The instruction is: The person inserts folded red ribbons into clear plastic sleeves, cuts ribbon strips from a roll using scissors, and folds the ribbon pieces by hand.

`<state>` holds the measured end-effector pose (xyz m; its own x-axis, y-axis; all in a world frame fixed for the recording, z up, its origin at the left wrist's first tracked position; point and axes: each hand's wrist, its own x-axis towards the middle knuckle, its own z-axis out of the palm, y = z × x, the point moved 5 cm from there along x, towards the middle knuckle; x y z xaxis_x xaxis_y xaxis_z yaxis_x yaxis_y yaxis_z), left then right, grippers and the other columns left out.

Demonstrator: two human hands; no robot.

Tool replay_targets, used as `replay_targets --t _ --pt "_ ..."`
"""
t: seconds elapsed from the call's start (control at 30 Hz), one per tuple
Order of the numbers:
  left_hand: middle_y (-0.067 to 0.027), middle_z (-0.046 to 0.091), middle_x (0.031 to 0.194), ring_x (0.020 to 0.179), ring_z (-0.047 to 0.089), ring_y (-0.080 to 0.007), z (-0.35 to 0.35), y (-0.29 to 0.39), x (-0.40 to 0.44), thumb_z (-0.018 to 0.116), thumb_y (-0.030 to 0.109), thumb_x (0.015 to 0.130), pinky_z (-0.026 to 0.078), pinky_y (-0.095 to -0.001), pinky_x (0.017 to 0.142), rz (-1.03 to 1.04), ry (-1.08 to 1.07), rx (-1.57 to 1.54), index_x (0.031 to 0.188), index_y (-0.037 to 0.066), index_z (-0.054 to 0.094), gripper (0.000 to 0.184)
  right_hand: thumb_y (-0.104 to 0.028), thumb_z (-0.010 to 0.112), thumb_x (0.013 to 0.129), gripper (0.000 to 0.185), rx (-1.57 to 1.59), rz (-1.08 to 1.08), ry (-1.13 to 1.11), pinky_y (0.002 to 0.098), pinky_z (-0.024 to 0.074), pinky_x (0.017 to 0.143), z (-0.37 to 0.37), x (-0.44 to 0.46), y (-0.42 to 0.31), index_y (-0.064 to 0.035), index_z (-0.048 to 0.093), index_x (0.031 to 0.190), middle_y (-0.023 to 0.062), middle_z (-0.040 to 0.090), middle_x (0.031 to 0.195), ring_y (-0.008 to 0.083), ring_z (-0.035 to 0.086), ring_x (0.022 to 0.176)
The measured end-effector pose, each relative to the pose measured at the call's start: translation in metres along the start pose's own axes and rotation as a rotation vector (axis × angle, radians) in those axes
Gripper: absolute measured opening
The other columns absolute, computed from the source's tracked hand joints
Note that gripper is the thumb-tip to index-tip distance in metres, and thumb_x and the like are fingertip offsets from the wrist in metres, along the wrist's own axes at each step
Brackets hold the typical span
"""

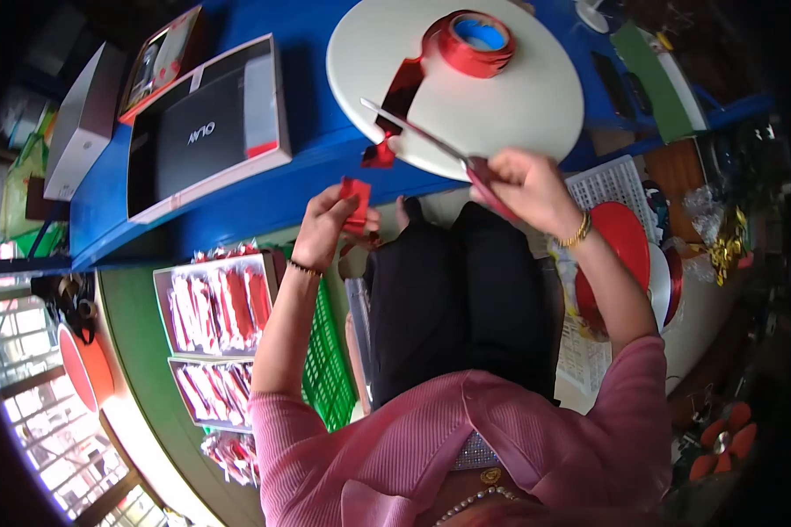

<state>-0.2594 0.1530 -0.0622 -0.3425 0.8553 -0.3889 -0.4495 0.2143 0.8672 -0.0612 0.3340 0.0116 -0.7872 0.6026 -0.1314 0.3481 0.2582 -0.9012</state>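
My left hand (320, 230) is closed on a folded piece of shiny red ribbon (356, 204) in front of the blue table edge. My right hand (529, 189) grips the red handle of a pair of scissors (424, 136), whose blades point up and to the left. A roll of red ribbon (475, 63) with a blue core lies on the round white board (536, 97). Its loose end (402, 90) runs down over the board's rim, passing behind the blades. Whether the blades touch this ribbon I cannot tell.
An open box (209, 129) with a black insert lies on the blue table (312, 149), left of the board. Trays of red and white packets (220, 307) and a green basket (325, 351) stand lower left. A red disc (613, 255) is at my right.
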Motion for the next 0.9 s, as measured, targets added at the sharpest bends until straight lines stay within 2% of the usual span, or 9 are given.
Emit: replay_targets --t 0.1,0.27,0.4,0.47,0.5,0.6,0.67,0.73,0.9 --pt "-0.0136 0.066 0.084 0.076 0.065 -0.0191 -0.005 -0.008 -0.004 0.044 0.011 0.090 0.049 -0.0262 0.067 0.062 0.143 0.043 0.101 0.001 0.056 0.019 -0.003 0.067 0.074 0.014 -0.271 -0.160 0.276 0.0207 0.0454 0.056 -0.051 0.035 -0.020 0.0008 0.061 0.086 0.0043 0.066 0.072 0.0047 0.058 0.064" --pt "-0.0097 0.067 0.086 0.079 0.064 -0.0160 0.006 -0.002 -0.020 0.046 0.010 0.090 0.049 -0.0253 0.067 0.228 0.159 0.102 0.098 0.002 0.060 0.018 -0.035 0.069 0.069 0.032 -0.829 -0.139 0.490 0.0335 0.0490 0.061 -0.097 0.099 -0.047 -0.0037 0.064 0.073 0.0132 0.064 0.070 0.0271 0.062 0.064" --pt "-0.0081 0.067 0.087 0.077 0.062 -0.0119 0.007 0.014 -0.031 0.046 0.012 0.091 0.047 -0.0239 0.066 0.328 0.219 0.176 0.096 0.001 0.060 0.019 -0.032 0.067 0.068 0.029 -0.983 -0.238 0.423 0.0364 0.0490 0.063 -0.100 0.121 -0.054 -0.0034 0.064 0.070 0.0142 0.063 0.069 0.0286 0.062 0.066" --pt "-0.0087 0.067 0.089 0.078 0.062 -0.0119 0.003 0.022 -0.036 0.045 0.013 0.091 0.047 -0.0236 0.065 0.355 0.281 0.148 0.097 0.000 0.059 0.020 -0.031 0.067 0.070 0.029 -0.932 -0.206 0.422 0.0371 0.0492 0.066 -0.098 0.124 -0.054 -0.0034 0.064 0.077 0.0155 0.063 0.076 0.0297 0.061 0.071" --pt "-0.0097 0.067 0.089 0.080 0.062 -0.0131 0.004 0.028 -0.041 0.045 0.013 0.091 0.048 -0.0243 0.066 0.346 0.287 0.080 0.098 0.000 0.059 0.020 -0.028 0.067 0.072 0.030 -1.012 -0.385 0.547 0.0364 0.0488 0.071 -0.094 0.120 -0.055 -0.0050 0.063 0.090 0.0146 0.062 0.092 0.0302 0.060 0.080" --pt "-0.0164 0.065 0.094 0.084 0.064 -0.0223 0.007 0.040 -0.049 0.046 0.013 0.091 0.050 -0.0294 0.075 0.340 0.287 -0.083 0.104 -0.003 0.055 0.022 -0.021 0.069 0.073 0.037 -0.833 -0.727 0.531 0.0339 0.0459 0.080 -0.049 0.074 -0.068 -0.0069 0.057 0.105 0.0084 0.058 0.109 0.0263 0.057 0.097" --pt "-0.0188 0.064 0.095 0.087 0.064 -0.0270 0.017 0.050 -0.058 0.044 0.011 0.091 0.049 -0.0336 0.080 0.366 0.271 -0.165 0.104 -0.003 0.054 0.022 -0.021 0.073 0.070 0.043 -0.492 -0.612 0.186 0.0332 0.0442 0.085 0.003 0.046 -0.057 -0.0052 0.056 0.106 0.0087 0.059 0.108 0.0234 0.056 0.100" --pt "-0.0152 0.066 0.090 0.084 0.065 -0.0221 0.029 0.062 -0.071 0.046 0.011 0.090 0.049 -0.0289 0.077 0.379 0.281 -0.187 0.101 -0.003 0.057 0.021 -0.019 0.076 0.067 0.047 -0.265 -0.701 0.059 0.0329 0.0422 0.089 0.052 0.010 -0.062 -0.0036 0.056 0.106 0.0101 0.058 0.110 0.0229 0.055 0.103" --pt "-0.0184 0.065 0.090 0.083 0.065 -0.0250 0.052 0.087 -0.107 0.043 0.008 0.091 0.051 -0.0328 0.078 0.448 0.192 -0.282 0.103 -0.004 0.056 0.021 -0.021 0.080 0.061 0.046 -0.064 -0.776 0.009 0.0363 0.0440 0.085 0.115 -0.027 -0.074 -0.0055 0.058 0.098 0.0096 0.057 0.105 0.0278 0.054 0.100"
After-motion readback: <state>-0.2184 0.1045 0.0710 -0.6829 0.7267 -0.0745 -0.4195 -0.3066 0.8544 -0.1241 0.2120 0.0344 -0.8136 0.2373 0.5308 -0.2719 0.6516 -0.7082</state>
